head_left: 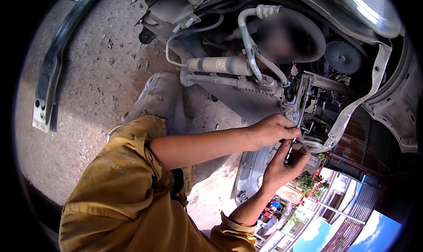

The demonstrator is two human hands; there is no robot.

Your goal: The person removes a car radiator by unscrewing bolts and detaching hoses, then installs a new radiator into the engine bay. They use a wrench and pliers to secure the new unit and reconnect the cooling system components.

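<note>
My left hand (280, 130) is closed on a slim shiny metal tool (301, 116), which runs up toward the car's front beside the finned radiator panel (238, 102). My right hand (288, 163) grips the same tool just below, around its lower part. The tool's upper end meets a metal bracket (304, 84) near the hose fittings; whether it is seated on a fastener cannot be made out. A cylindrical canister (218, 65) with dark bands and pale bent pipes (244, 31) lie above the radiator.
A long dark metal bar (46, 82) lies on the gritty ground (83, 155) at left. My trousered leg (156, 93) is below the car's edge. A bent strip (376, 75) and body panel (396, 119) stand right. Buildings and sky appear at lower right.
</note>
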